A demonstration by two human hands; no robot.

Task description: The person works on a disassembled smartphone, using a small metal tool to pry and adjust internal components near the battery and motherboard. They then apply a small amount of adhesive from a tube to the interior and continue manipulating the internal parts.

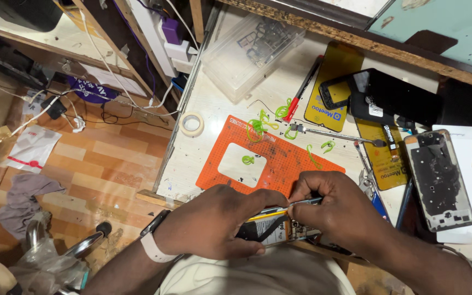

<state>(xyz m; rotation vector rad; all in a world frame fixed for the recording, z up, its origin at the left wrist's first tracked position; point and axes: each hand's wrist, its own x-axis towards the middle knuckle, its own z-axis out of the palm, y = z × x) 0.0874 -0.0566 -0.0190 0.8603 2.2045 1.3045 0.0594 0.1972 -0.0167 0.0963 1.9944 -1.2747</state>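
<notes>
The opened phone lay at the near edge of the bench, pressed down by the left hand. The right hand pinched thin metal tweezers over its inside, so the step seemed to be fine work on a part, which called for steady hands. Beyond lay the orange mat.

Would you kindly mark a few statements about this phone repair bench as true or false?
1. The left hand rests on the opened phone. True.
2. The right hand holds a hammer. False: it pinches a thin metal tool over the phone.
3. A roll of tape lies left of the orange mat. True.
4. The orange mat carries blue scraps. False: the scraps are green.
5. A red pen lies above the mat. True.
</notes>
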